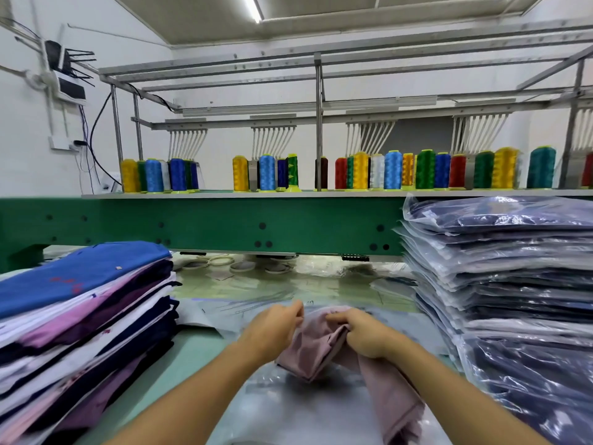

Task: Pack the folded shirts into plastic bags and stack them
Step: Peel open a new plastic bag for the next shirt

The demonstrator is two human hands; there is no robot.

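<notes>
**Dusty-pink folded cotton shirt [321,345] at risk of losing its fold**

The shirt lies at the near middle of the pale green worktable [199,348], on top of a clear plastic bag [288,399] spread flat beneath it. The left hand [272,329] pinches the shirt's far edge with curled fingers; whether it also catches bag film I cannot tell. The right hand [362,335] grips a bunched fold of the cloth.

The shirt is already rumpled between the hands, and one panel trails loose toward the near right. Pushed into a bag like this, it would probably go in creased or jam at the mouth. The slick film may also slide on the table when tugged.

The tall stack of bagged dark shirts [513,268] on the right looks slippery and uneven, so another pack laid carelessly could start it sliding. The slanting pile of unbagged folded shirts [80,316] on the left sits near the left forearm and could be nudged.
</notes>
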